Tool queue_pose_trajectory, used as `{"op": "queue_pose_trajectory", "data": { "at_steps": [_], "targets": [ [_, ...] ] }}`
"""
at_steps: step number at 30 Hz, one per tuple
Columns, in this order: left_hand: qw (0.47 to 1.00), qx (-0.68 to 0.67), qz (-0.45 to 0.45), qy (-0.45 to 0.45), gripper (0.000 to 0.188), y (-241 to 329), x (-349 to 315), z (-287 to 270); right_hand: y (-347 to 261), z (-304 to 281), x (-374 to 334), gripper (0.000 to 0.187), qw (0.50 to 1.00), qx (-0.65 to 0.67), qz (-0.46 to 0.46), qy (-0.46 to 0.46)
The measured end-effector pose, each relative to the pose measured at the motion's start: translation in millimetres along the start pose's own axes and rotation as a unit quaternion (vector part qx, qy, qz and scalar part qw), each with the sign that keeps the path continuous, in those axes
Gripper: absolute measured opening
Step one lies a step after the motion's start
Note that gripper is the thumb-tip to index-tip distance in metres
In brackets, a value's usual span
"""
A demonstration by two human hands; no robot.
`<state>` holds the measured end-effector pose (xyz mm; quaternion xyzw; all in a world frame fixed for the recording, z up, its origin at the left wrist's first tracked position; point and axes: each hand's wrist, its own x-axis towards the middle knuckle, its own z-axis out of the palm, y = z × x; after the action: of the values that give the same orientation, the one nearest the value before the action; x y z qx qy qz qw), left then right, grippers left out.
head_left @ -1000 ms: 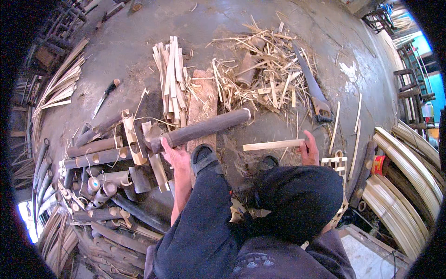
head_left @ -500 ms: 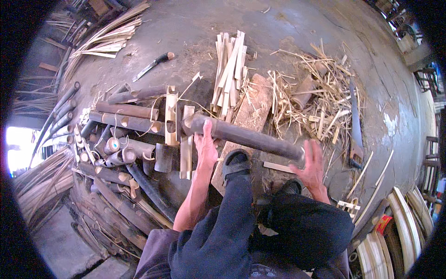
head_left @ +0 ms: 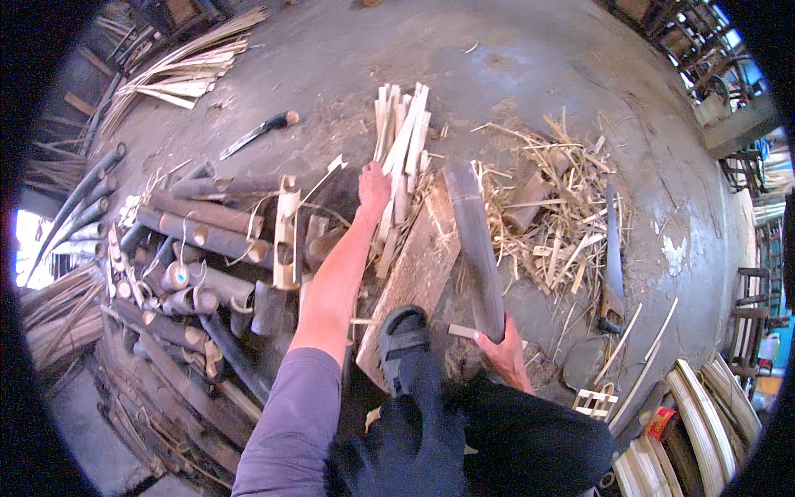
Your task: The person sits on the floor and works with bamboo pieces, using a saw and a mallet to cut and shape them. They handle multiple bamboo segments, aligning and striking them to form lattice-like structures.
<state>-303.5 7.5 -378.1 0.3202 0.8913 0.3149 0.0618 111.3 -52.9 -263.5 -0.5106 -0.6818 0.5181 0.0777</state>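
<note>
Bamboo pole (head_left: 475, 248) gripped by right hand (head_left: 507, 354); outstretched left hand (head_left: 373, 187) touches split strips (head_left: 402, 149), grasp unclear.

A purple sleeve (head_left: 286, 431) pushed above the elbow, dark trousers (head_left: 513, 439) and a grey sandal (head_left: 403, 344) are worn.

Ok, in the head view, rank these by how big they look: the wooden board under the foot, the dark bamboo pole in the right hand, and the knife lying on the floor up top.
1. Wooden board, the widest.
2. Dark bamboo pole held by the right hand; about as long as the board but much narrower.
3. Knife, clearly smallest, though it lies farther from the camera.
</note>
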Motion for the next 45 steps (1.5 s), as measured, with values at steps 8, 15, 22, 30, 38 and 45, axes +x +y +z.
{"op": "queue_pose_trajectory", "data": {
  "at_steps": [8, 15, 22, 30, 38, 45],
  "targets": [
    [0.974, -0.198, -0.048, -0.099, 0.019, 20, -11, -19, 8, -24, -1, 0.072, 0.994, 0.072, 0.078, 0.018],
    [0.827, -0.443, -0.229, -0.259, 0.016, 83, -216, -74, 7, -6, 23, 0.068, 0.970, 0.233, 0.061, -0.011],
    [0.797, -0.482, -0.226, -0.285, 0.022, 109, -285, -73, 31, 8, 30, 0.048, 0.932, 0.348, 0.100, -0.002],
    [0.751, -0.538, -0.241, -0.297, 0.018, 122, -286, -57, 13, -4, 17, 0.046, 0.885, 0.440, 0.143, -0.041],
    [0.748, -0.537, -0.221, -0.322, 0.017, 120, -287, -50, 22, -2, 19, 0.053, 0.885, 0.438, 0.151, -0.054],
    [0.791, -0.478, -0.207, -0.321, 0.023, 135, -287, -65, 22, -1, 14, 0.048, 0.886, 0.428, 0.171, -0.047]
  ]
}}
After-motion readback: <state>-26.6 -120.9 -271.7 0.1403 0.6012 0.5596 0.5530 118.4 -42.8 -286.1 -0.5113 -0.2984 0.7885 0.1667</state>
